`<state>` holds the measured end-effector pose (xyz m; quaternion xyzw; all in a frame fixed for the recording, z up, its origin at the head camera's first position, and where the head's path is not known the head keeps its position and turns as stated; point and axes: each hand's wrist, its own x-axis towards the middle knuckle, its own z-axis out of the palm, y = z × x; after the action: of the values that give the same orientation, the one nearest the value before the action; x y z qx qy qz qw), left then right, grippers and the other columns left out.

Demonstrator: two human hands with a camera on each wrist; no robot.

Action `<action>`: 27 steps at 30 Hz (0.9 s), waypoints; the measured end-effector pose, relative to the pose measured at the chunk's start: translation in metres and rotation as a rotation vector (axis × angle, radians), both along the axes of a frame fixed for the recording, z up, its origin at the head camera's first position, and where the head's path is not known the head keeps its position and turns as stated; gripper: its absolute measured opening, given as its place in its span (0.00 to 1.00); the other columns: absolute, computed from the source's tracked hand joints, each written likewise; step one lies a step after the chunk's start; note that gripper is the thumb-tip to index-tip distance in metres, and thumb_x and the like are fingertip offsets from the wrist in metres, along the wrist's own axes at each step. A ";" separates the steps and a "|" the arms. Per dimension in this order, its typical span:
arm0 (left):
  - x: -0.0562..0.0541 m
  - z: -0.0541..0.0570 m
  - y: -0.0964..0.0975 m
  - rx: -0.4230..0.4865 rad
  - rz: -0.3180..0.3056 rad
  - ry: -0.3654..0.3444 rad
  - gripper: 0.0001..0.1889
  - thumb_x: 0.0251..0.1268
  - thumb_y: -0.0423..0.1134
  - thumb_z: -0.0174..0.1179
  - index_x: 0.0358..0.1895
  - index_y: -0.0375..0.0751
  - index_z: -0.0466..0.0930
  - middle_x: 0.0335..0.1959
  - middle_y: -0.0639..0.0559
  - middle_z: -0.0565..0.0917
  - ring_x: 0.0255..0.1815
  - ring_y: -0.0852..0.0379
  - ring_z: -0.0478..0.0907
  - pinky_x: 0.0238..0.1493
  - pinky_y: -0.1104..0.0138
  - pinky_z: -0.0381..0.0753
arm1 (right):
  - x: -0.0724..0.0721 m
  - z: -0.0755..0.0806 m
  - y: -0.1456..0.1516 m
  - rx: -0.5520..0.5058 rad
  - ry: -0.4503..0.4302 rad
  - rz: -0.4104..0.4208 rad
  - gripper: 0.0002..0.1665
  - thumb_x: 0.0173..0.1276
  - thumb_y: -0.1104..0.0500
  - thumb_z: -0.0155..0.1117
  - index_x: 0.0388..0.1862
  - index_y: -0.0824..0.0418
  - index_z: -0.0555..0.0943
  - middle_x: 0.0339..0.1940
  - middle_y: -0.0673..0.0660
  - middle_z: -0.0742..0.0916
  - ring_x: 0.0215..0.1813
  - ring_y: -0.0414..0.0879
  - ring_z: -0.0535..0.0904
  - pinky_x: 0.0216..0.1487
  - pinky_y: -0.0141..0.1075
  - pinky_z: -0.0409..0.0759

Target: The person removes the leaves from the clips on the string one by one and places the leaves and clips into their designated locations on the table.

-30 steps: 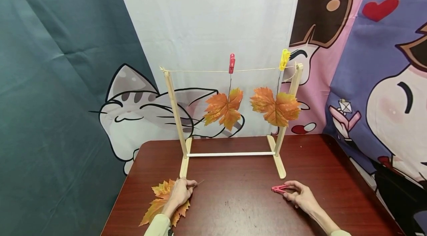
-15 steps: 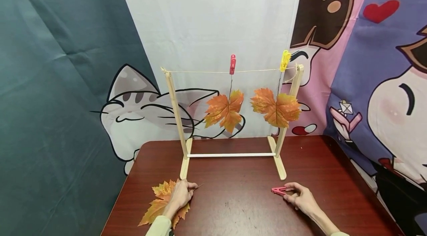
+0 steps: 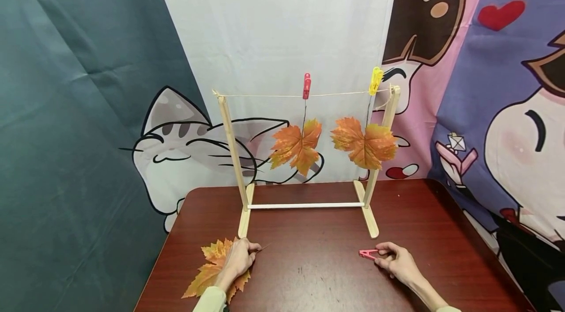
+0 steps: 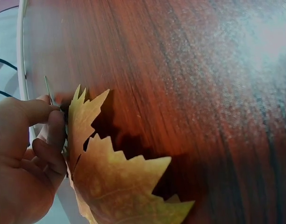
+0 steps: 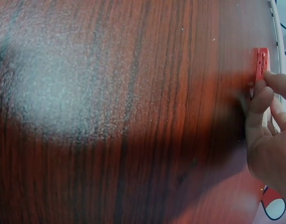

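Observation:
At the table's front left, my left hand (image 3: 240, 259) pinches the stem of an orange-yellow maple leaf (image 3: 206, 278); the stem tip pokes out past the fingers. In the left wrist view, the leaf's jagged blade (image 4: 119, 177) hangs beside the curled fingers, partly behind them. My right hand (image 3: 399, 262), at the front right, pinches a red clothespin (image 3: 367, 253) between thumb and fingers. The right wrist view has the clothespin (image 5: 261, 60) pointing away from the fingertips. Two more maple leaves hang from a string (image 3: 260, 95), one under a red clothespin (image 3: 306, 86), one under a yellow clothespin (image 3: 375, 81).
A wooden frame with a left post (image 3: 232, 150) and a right post (image 3: 380, 155) stands at the back of the brown table (image 3: 304, 253). A white rod (image 3: 304, 205) joins its feet low down. Printed cloth (image 3: 282, 22) hangs behind.
Both hands stay nearly in place. The red clothespin in my right hand has turned slightly, and its legs look a little wider apart than half a second ago.

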<state>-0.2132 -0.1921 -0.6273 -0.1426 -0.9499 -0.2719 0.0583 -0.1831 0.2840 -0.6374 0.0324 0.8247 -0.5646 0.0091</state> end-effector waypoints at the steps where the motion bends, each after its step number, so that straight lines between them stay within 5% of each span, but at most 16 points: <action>1: 0.000 0.000 0.000 -0.003 0.000 0.002 0.15 0.47 0.26 0.66 0.36 0.48 0.91 0.29 0.56 0.80 0.29 0.56 0.77 0.25 0.64 0.74 | 0.000 0.000 0.000 0.001 -0.001 0.002 0.23 0.51 0.72 0.76 0.47 0.72 0.81 0.37 0.61 0.83 0.21 0.42 0.76 0.14 0.37 0.75; 11: 0.002 0.010 0.004 -0.034 0.029 0.082 0.11 0.50 0.28 0.69 0.37 0.44 0.90 0.32 0.54 0.82 0.33 0.52 0.81 0.29 0.59 0.79 | 0.000 0.007 0.002 -0.026 0.033 -0.017 0.20 0.57 0.69 0.74 0.48 0.74 0.80 0.33 0.58 0.83 0.19 0.41 0.74 0.14 0.35 0.74; 16: -0.006 0.028 0.013 0.055 0.054 0.190 0.08 0.51 0.29 0.69 0.36 0.41 0.89 0.29 0.54 0.86 0.22 0.63 0.74 0.23 0.66 0.75 | -0.006 0.023 0.003 0.025 0.142 -0.014 0.16 0.60 0.68 0.73 0.46 0.74 0.81 0.30 0.55 0.84 0.23 0.38 0.74 0.19 0.33 0.75; 20: -0.013 0.061 0.022 0.252 0.085 0.203 0.10 0.55 0.26 0.67 0.40 0.39 0.89 0.26 0.51 0.86 0.13 0.68 0.72 0.14 0.72 0.70 | -0.014 0.048 0.002 0.054 0.253 0.034 0.14 0.61 0.69 0.72 0.45 0.74 0.82 0.30 0.55 0.85 0.25 0.38 0.75 0.24 0.31 0.75; 24: -0.018 0.102 0.029 0.485 0.118 0.162 0.11 0.60 0.24 0.65 0.46 0.34 0.87 0.28 0.45 0.87 0.12 0.54 0.81 0.09 0.75 0.68 | -0.022 0.079 0.002 0.064 0.352 0.111 0.14 0.61 0.70 0.70 0.46 0.72 0.81 0.30 0.55 0.85 0.25 0.39 0.76 0.23 0.30 0.74; 27: -0.023 0.128 0.034 0.563 0.106 0.183 0.12 0.60 0.25 0.66 0.47 0.34 0.87 0.30 0.46 0.88 0.14 0.52 0.83 0.10 0.75 0.68 | -0.030 0.102 0.002 0.073 0.408 0.157 0.14 0.62 0.71 0.70 0.47 0.70 0.82 0.30 0.56 0.85 0.25 0.39 0.77 0.24 0.30 0.74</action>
<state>-0.2358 -0.1578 -0.4989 -0.0951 -0.8341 -0.5072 0.1949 -0.2127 0.2857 -0.5358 -0.1467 0.8293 -0.5268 -0.1152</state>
